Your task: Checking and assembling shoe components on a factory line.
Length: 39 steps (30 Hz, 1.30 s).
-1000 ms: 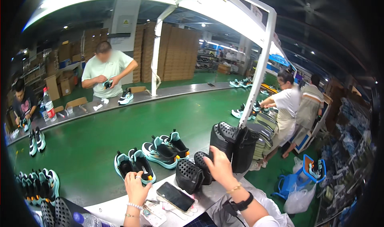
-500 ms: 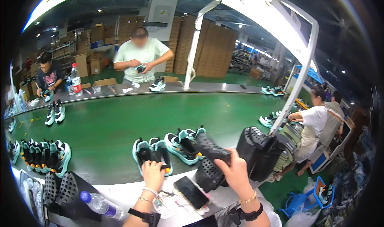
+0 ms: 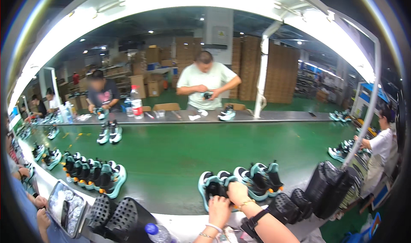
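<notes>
A pair of teal, black and white sneakers (image 3: 205, 182) stands on the green belt right in front of me. My left hand (image 3: 218, 209) is closed at the heel opening of this pair, its fingers curled over the collar. Close beside it, my right hand (image 3: 238, 193) bends down over the right-hand shoe with curled fingers; the fingertips are partly hidden. More sneakers of the same kind (image 3: 257, 182) stand just right of my hands. Two black perforated shoe-shaped forms (image 3: 286, 205) lie at the belt's near edge, right of my right forearm.
Taller black forms (image 3: 327, 185) stand at right beside a white post; more perforated ones (image 3: 126, 219) stand at left near a purple-capped bottle (image 3: 157, 233). A row of sneakers (image 3: 96, 174) lines the belt's left. Co-workers handle shoes across the belt (image 3: 171, 146) and at both sides.
My right hand has let go of a black form, now beside another at the near edge, and joined my left hand at the sneakers. The view has swung left.
</notes>
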Each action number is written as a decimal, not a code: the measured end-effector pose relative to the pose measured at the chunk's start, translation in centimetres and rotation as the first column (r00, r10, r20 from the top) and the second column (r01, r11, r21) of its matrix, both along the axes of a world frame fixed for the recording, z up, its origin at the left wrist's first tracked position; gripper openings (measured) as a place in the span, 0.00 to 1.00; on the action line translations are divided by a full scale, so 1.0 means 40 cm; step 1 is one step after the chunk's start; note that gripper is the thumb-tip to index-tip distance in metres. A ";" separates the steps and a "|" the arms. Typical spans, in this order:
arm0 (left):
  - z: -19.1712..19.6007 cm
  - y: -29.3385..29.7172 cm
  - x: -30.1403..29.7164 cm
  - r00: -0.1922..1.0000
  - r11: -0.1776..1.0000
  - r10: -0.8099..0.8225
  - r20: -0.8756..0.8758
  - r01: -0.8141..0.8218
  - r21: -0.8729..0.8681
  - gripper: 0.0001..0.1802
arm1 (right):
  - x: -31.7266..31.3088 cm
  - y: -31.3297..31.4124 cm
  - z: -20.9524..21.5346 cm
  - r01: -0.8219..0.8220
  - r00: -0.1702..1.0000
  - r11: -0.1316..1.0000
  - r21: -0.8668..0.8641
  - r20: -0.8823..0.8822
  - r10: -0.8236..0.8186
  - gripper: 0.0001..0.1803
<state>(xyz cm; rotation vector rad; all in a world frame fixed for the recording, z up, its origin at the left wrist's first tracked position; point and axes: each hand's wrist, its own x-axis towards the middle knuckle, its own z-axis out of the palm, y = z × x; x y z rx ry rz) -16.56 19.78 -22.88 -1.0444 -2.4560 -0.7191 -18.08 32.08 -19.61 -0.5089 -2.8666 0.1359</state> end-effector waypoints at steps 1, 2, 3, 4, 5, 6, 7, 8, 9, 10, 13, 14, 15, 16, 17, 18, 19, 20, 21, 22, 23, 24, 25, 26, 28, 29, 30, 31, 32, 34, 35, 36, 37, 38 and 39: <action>-0.006 -0.005 0.004 1.000 1.000 0.006 0.006 -0.006 0.019 0.11 | -0.005 -0.014 -0.005 0.065 0.997 0.997 -0.037 0.047 -0.064 0.07; -0.011 -0.013 0.004 1.000 0.999 0.009 0.013 -0.009 0.039 0.11 | -0.025 -0.021 -0.020 0.097 0.995 0.992 -0.078 0.039 -0.094 0.06; 0.003 -0.014 0.012 0.999 1.000 -0.001 0.035 0.000 0.021 0.12 | -0.039 -0.014 -0.038 0.119 0.992 0.990 -0.081 0.042 -0.115 0.07; 0.007 -0.015 0.014 0.999 0.999 -0.005 0.045 0.003 0.033 0.11 | -0.059 -0.006 -0.049 0.140 0.990 0.987 -0.080 0.043 -0.137 0.07; 0.004 -0.013 0.017 0.999 0.999 0.004 0.048 -0.007 0.049 0.11 | -0.075 0.002 -0.058 0.147 0.987 0.986 -0.081 0.071 -0.141 0.07; 0.001 -0.008 0.019 0.999 0.998 0.002 0.048 -0.006 0.064 0.11 | -0.088 0.009 -0.065 0.152 0.987 0.985 -0.082 0.060 -0.148 0.07; -0.003 -0.003 0.021 0.999 0.998 0.012 0.040 -0.015 0.063 0.12 | -0.093 0.017 -0.072 0.174 0.983 0.980 -0.092 0.072 -0.168 0.07; -0.004 0.001 0.020 0.999 0.998 0.022 0.033 -0.024 0.064 0.12 | -0.093 0.021 -0.069 0.196 0.978 0.976 -0.099 0.086 -0.188 0.08; -0.004 0.002 0.012 0.999 0.999 0.017 0.036 -0.019 0.035 0.13 | -0.089 0.022 -0.068 0.178 0.983 0.974 -0.136 0.075 -0.169 0.09; -0.015 0.005 -0.005 1.000 1.000 0.024 0.010 -0.024 -0.004 0.12 | -0.068 0.005 -0.028 0.193 0.980 0.958 -0.210 0.083 -0.180 0.10; 0.021 0.001 -0.070 0.995 0.997 0.082 0.050 -0.081 -0.021 0.06 | 0.040 0.005 0.035 -0.066 0.988 0.980 -0.190 -0.150 0.037 0.21; 0.024 -0.012 -0.097 0.992 0.991 0.130 -0.002 -0.130 0.022 0.04 | 0.093 -0.009 0.076 -0.137 0.968 0.974 -0.183 -0.234 0.092 0.20; 0.034 -0.020 -0.107 0.987 0.987 0.163 0.007 -0.163 -0.003 0.05 | 0.164 0.005 0.119 -0.133 0.964 0.977 -0.164 -0.250 0.090 0.20; 0.047 -0.023 -0.104 0.974 0.970 0.224 -0.019 -0.225 -0.092 0.11 | 0.231 0.022 0.163 -0.137 0.959 0.980 -0.143 -0.268 0.095 0.19; 0.045 -0.015 -0.112 0.965 0.976 0.219 -0.145 -0.215 0.048 0.19 | 0.308 0.043 0.220 -0.094 0.950 0.988 -0.123 -0.306 0.052 0.18; 0.098 0.003 -0.080 0.966 0.987 0.152 -0.208 -0.136 0.091 0.21 | 0.377 0.079 0.263 -0.046 0.935 0.993 -0.108 -0.355 0.005 0.18; 0.119 0.033 -0.065 0.995 0.993 0.018 -0.103 -0.005 0.121 0.21 | 0.433 0.118 0.288 0.073 0.917 0.987 -0.145 -0.379 -0.124 0.18; 0.128 0.066 -0.041 0.993 0.980 -0.118 0.003 0.116 0.161 0.21 | 0.486 0.155 0.301 0.185 0.885 0.965 -0.187 -0.395 -0.247 0.18; 0.124 0.105 -0.011 0.967 0.977 -0.196 0.166 0.177 0.121 0.22 | 0.538 0.186 0.303 0.227 0.888 0.970 -0.091 -0.389 -0.245 0.18; 0.128 0.137 0.008 0.919 0.974 -0.227 0.324 0.219 0.063 0.25 | 0.574 0.204 0.299 0.262 0.893 0.965 0.005 -0.381 -0.240 0.19; 0.108 0.164 0.011 0.926 0.979 -0.192 0.326 0.204 -0.004 0.26 | 0.591 0.205 0.288 0.315 0.924 0.945 0.085 -0.255 -0.285 0.21; 0.075 0.196 0.013 0.932 0.980 -0.154 0.329 0.187 -0.071 0.28 | 0.604 0.204 0.270 0.296 0.950 0.947 0.127 -0.146 -0.277 0.25; 0.051 0.221 0.008 0.941 0.973 -0.130 0.313 0.182 -0.141 0.32 | 0.619 0.200 0.252 0.281 0.957 0.952 0.120 -0.112 -0.268 0.26; 0.025 0.234 0.002 0.931 0.974 -0.119 0.346 0.176 -0.140 0.31 | 0.624 0.190 0.242 0.262 0.964 0.959 0.111 -0.078 -0.255 0.27; 0.035 0.253 -0.004 0.887 0.983 -0.094 0.451 0.155 -0.099 0.29 | 0.626 0.174 0.248 0.273 0.962 0.960 0.061 -0.035 -0.271 0.28; 0.040 0.254 -0.008 0.888 0.984 -0.072 0.454 0.138 -0.115 0.26 | 0.628 0.177 0.235 0.253 0.967 0.965 0.070 0.000 -0.254 0.29; 0.046 0.241 -0.017 0.889 0.980 -0.060 0.455 0.140 -0.143 0.24 | 0.622 0.173 0.220 0.231 0.972 0.970 0.072 0.034 -0.234 0.29; 0.047 0.226 -0.025 0.897 0.971 -0.095 0.431 0.178 -0.157 0.23 | 0.617 0.166 0.222 0.259 0.963 0.963 0.067 0.056 -0.263 0.30; 0.048 0.211 -0.031 0.904 0.962 -0.130 0.408 0.215 -0.171 0.22 | 0.615 0.169 0.223 0.262 0.963 0.963 0.059 0.054 -0.265 0.30; 0.043 0.171 -0.036 0.913 0.952 -0.155 0.377 0.240 -0.189 0.21 | 0.599 0.169 0.226 0.325 0.942 0.946 0.000 0.087 -0.324 0.30; 0.039 0.154 -0.038 0.917 0.942 -0.189 0.350 0.270 -0.200 0.19 | 0.592 0.173 0.222 0.337 0.939 0.941 -0.012 0.084 -0.335 0.29; 0.036 0.134 -0.038 0.920 0.946 -0.173 0.352 0.255 -0.201 0.19 | 0.586 0.169 0.231 0.321 0.944 0.947 -0.012 0.086 -0.319 0.29; 0.035 0.126 -0.035 0.897 0.956 -0.203 0.393 0.268 -0.120 0.19 | 0.588 0.164 0.253 0.329 0.944 0.944 0.014 0.013 -0.329 0.29; 0.030 0.119 -0.034 0.872 0.960 -0.234 0.429 0.276 -0.036 0.18 | 0.588 0.159 0.279 0.338 0.940 0.940 0.040 -0.060 -0.335 0.28; 0.007 0.118 -0.040 0.859 0.956 -0.276 0.431 0.293 0.027 0.17 | 0.582 0.152 0.314 0.304 0.946 0.951 0.047 -0.132 -0.296 0.32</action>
